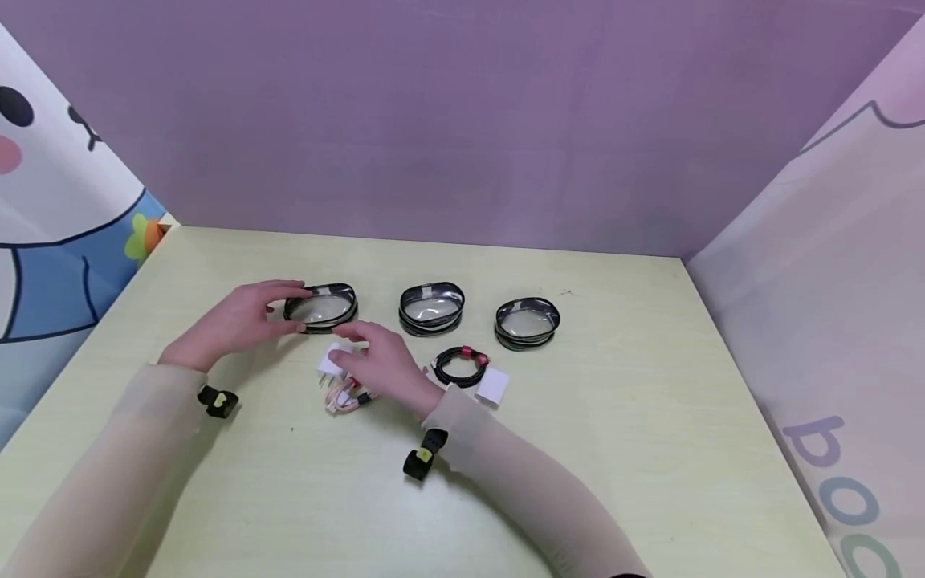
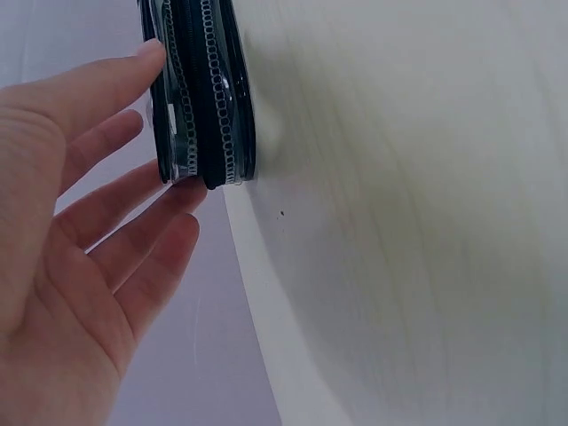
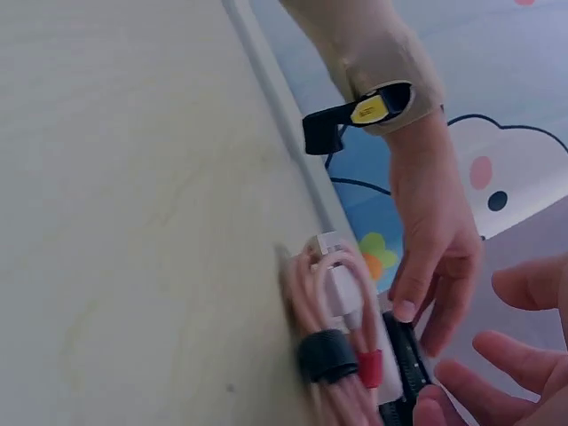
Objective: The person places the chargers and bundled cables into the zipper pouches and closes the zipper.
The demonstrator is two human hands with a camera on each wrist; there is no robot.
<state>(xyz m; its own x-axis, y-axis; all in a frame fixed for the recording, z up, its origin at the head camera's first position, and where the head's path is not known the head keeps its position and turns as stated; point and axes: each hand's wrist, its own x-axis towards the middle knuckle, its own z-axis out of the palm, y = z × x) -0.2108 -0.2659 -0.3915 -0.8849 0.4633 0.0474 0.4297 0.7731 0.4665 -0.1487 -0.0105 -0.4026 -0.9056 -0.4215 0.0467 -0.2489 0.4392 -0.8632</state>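
Observation:
My left hand (image 1: 242, 323) is at the left end of a clear zip pouch with black trim (image 1: 352, 309), thumb on its near side and index finger on the far side. In the left wrist view, the thumb of the left hand (image 2: 75, 204) lies on the zip pouch (image 2: 202, 98), other fingertips at its lower end. My right hand (image 1: 386, 365), fingers loosely spread, reaches to the pouch's near right edge. Under the right hand lie a white charger plug (image 1: 328, 365) and a pink charging cable (image 3: 311, 302) bundled with a black strap.
Two more clear zip pouches stand in a row to the right, a middle one (image 1: 431, 321) and a right one (image 1: 527, 335). In front of them lie a coiled black cable (image 1: 444, 377) with red ties and a second white charger (image 1: 493, 387). A purple partition (image 1: 433, 128) backs the table.

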